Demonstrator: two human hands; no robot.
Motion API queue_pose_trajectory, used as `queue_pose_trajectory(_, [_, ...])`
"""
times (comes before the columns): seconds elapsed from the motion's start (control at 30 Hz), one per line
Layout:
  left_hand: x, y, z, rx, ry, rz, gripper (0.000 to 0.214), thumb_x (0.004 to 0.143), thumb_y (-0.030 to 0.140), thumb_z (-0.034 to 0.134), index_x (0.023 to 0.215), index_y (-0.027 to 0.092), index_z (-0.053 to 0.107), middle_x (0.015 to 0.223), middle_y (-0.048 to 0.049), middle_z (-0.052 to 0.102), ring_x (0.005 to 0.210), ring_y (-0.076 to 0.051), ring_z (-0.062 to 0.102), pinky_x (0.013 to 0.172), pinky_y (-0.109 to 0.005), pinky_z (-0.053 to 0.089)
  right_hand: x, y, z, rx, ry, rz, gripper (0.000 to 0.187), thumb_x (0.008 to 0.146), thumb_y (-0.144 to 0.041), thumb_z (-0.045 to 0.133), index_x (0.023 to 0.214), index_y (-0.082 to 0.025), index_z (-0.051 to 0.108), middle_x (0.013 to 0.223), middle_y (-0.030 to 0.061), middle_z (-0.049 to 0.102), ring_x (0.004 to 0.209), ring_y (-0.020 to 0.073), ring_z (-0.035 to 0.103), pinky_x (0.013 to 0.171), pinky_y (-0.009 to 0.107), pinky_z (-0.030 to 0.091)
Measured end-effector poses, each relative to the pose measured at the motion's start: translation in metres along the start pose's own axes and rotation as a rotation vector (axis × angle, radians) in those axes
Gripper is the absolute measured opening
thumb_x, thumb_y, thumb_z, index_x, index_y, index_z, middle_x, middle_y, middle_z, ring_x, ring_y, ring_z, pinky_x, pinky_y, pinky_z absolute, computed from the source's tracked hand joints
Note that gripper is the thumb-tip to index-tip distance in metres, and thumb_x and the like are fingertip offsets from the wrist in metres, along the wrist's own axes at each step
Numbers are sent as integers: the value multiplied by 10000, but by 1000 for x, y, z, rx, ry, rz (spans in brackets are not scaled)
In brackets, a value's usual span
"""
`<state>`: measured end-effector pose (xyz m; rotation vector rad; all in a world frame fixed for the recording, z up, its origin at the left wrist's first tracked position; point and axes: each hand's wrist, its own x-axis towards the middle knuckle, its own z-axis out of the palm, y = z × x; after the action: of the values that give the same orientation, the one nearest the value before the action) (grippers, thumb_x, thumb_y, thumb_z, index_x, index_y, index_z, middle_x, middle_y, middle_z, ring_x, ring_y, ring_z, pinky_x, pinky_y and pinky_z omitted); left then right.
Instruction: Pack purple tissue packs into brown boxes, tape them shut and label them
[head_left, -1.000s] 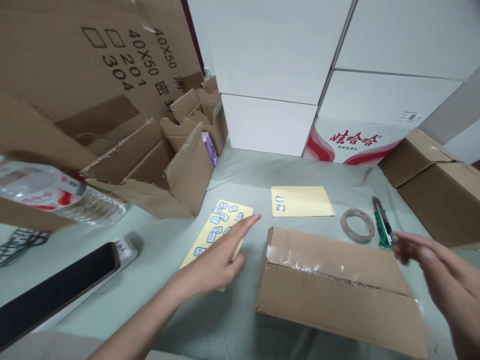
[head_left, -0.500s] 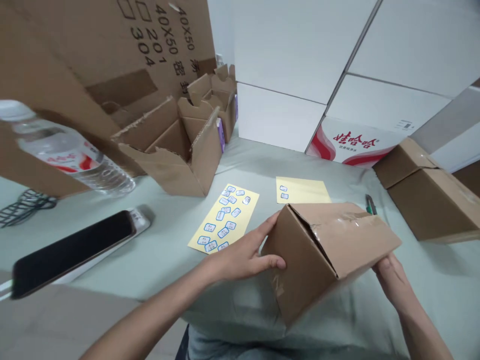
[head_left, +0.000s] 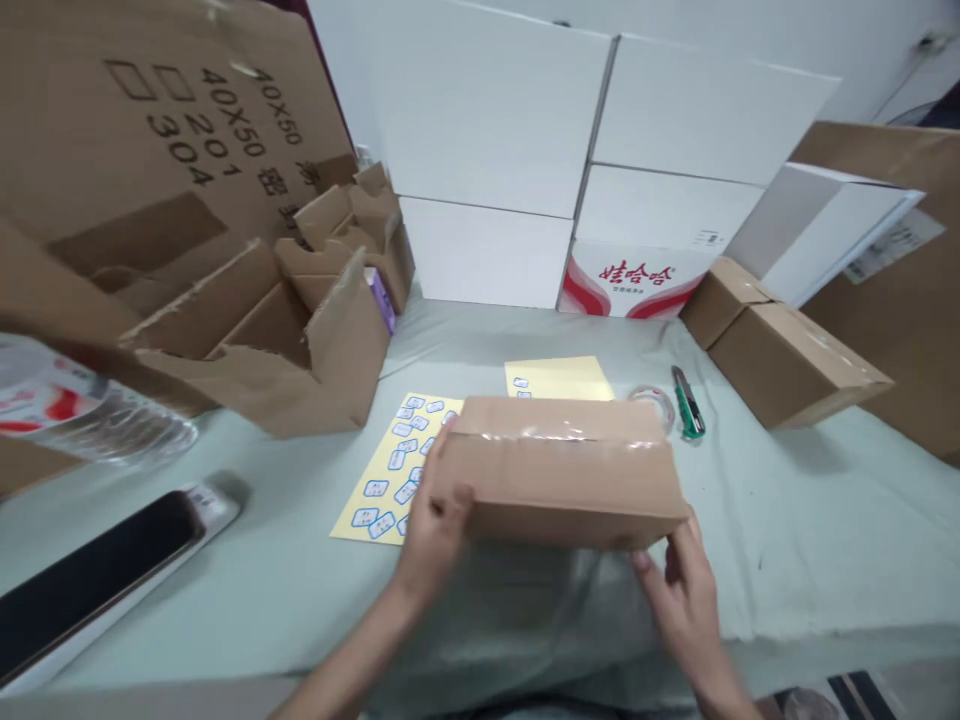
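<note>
A closed cardboard box (head_left: 562,470), with clear tape along its top seam, is held between my two hands above the cloth-covered table. My left hand (head_left: 435,520) grips its left end, the thumb on the front side. At the lower right corner my right hand (head_left: 682,580) holds it, thumb under the front edge and the other fingers partly hidden. Behind the box lie a yellow sheet with several blue-edged stickers (head_left: 390,465) and a second yellow sheet (head_left: 566,375), both partly covered. A tape roll (head_left: 654,402) and a green utility knife (head_left: 687,405) rest just beyond its right end.
Left stand an open cardboard box (head_left: 337,370), a water bottle (head_left: 90,405) and a phone (head_left: 97,580) on a white stand. Another closed box (head_left: 795,360) sits at the right. White cartons (head_left: 487,250) line the back of the green tablecloth (head_left: 825,540).
The cardboard box has turned so its long side faces me, and it is more level. My view has shifted right, bringing the tape roll into sight. Both hands still hold the box.
</note>
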<state>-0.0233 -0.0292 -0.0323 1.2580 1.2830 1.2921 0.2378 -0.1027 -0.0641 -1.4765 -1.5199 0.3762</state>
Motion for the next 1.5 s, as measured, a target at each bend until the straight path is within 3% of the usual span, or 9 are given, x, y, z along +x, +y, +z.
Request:
queue_pose_trajectory(0.1, [38,1,-3,-266,124,-169,646,732,675,612,1185,215,630,1251,-74,659,1300,-337,500,1099,-405,392,-10,-30,4,-18,-17,-350,699,877,-218,547,1532,-252,306,1548,116,335,1385,338,362,1069,534,394])
queue_pose_trajectory(0.2, [64,5,-6,-321,134,-262,550,653,648,658,929,172,674,879,-57,732,1025,-336,655,871,-385,528,-8,-44,2,-10,-26,-529,721,849,-158,567,1525,-214,323,1522,125,353,1326,310,415,1042,478,430])
queue_pose_trajectory(0.3, [69,6,-5,-311,125,-232,505,609,617,688,833,165,658,776,-44,715,907,-310,673,771,-351,533,-7,-37,1,109,-7,-445,574,872,-185,567,1434,-248,465,1416,131,447,1254,295,474,967,453,487])
queue_pose_trajectory(0.43, [60,1,1,-289,101,-169,467,641,581,687,857,167,661,859,-51,723,960,-299,647,785,-326,504,-10,-15,5,266,103,-168,346,893,-190,585,1228,-267,622,1227,123,539,1148,263,540,914,428,515])
queue_pose_trajectory(0.53, [56,-3,4,-254,64,-128,435,677,555,677,890,176,679,884,-49,721,987,-291,633,814,-319,486,-11,-8,10,364,184,-28,256,894,-203,613,1143,-255,633,1109,105,557,991,216,584,806,368,549])
queue_pose_trajectory(0.7, [58,-4,3,-196,4,-91,447,707,531,653,966,170,697,940,-61,719,983,-290,628,816,-322,479,-7,-7,14,403,228,46,159,906,-239,605,1064,-230,620,1013,86,569,914,194,597,740,321,555])
queue_pose_trajectory(1.07, [56,-1,5,-196,1,-91,481,695,534,655,993,160,709,948,-73,718,975,-302,626,792,-323,474,-2,1,11,418,189,9,11,888,-230,624,883,-225,615,933,61,571,911,198,582,737,306,502])
queue_pose_trajectory(1.3, [56,1,5,-208,-21,-90,479,696,525,661,1001,159,714,922,-69,725,978,-299,629,797,-322,476,3,4,2,376,89,-68,52,900,-192,592,868,-229,574,900,38,554,850,168,577,692,266,494])
queue_pose_trajectory(1.5, [56,2,4,-204,-56,-89,511,693,530,663,1023,142,702,976,-76,721,982,-298,628,778,-317,470,11,14,-16,258,-28,-215,126,882,-101,569,916,-222,575,877,49,600,828,171,598,687,272,507])
